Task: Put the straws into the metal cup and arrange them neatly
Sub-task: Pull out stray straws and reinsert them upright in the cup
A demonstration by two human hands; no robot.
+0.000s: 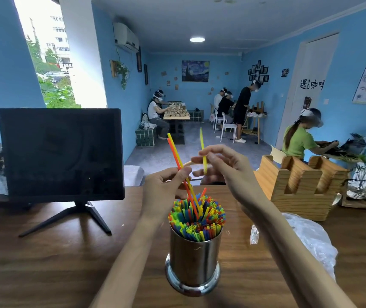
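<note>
A shiny metal cup (193, 261) stands on the wooden table near its front, packed with several upright coloured straws (199, 218). My left hand (166, 185) is just above and behind the cup, pinching a red straw and a yellow straw (175, 150) whose lower ends reach down among the straws in the cup. My right hand (219, 165) hovers higher, to the right, pinching a single yellow straw (203, 150) held nearly upright and apart from the cup.
A dark monitor (61, 152) on a stand sits at the left of the table (44, 263). A wooden holder (304, 185) stands at the right, with a crumpled clear plastic bag (310, 241) in front of it. Several people work at tables farther back.
</note>
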